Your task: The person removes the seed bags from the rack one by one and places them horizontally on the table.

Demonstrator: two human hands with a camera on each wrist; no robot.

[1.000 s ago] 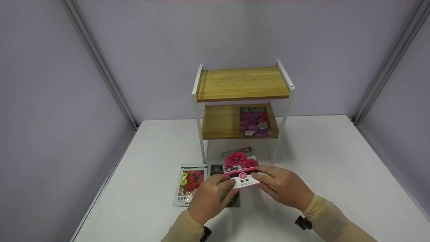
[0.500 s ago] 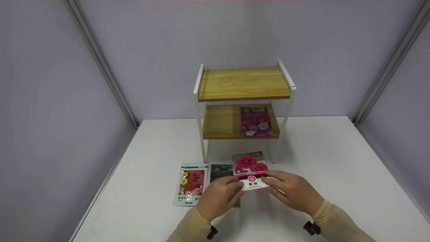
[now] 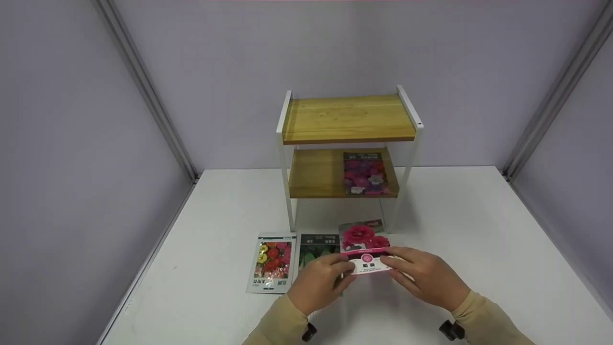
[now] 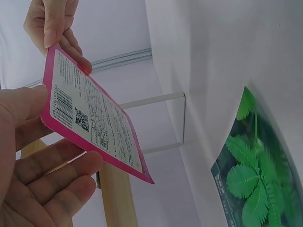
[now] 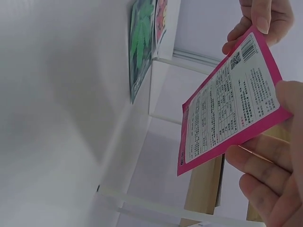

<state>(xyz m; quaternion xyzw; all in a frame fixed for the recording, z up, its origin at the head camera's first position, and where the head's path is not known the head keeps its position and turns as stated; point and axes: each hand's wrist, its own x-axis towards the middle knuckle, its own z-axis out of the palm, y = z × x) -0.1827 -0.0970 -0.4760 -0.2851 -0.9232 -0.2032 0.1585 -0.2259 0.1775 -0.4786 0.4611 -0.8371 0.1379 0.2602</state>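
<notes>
Both hands hold one flower seed packet, pink blooms on its front, by its near corners above the table. My left hand pinches the left corner between thumb and fingers; my right hand pinches the right corner. From below, the left wrist view shows the packet's pink-edged back with printed text, a barcode and a square code. In the right wrist view that same packet tilts up from the hands. Just left of it, a green-leaf seed packet lies on the table, partly covered by my left hand.
A packet with red and yellow flowers lies left of the leaf packet. Behind stands a white-framed rack with a wooden top shelf and a lower shelf, where another flower packet rests at the right. Grey-edged walls enclose the white table.
Both hands have carried the pink flower packet rightward and slightly toward the body. More of the green-leaf packet is now uncovered.
</notes>
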